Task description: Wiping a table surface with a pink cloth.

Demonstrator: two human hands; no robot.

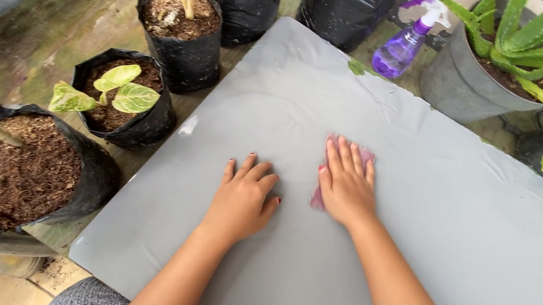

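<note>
My right hand (pixel 346 184) lies flat, palm down, on a small pink cloth (pixel 365 154) that rests on a large grey sheet (pixel 460 221). The cloth shows only past my fingertips and along the left edge of the hand. My left hand (pixel 242 196) presses flat on the bare grey sheet just to the left, fingers spread, holding nothing. Both forearms reach in from the bottom edge.
Black grow bags of soil with small leafy plants (pixel 125 98) (pixel 183 23) (pixel 22 163) line the left side. A purple spray bottle (pixel 403 47) stands behind the sheet. A grey pot with an aloe plant (pixel 465 81) sits at the back right.
</note>
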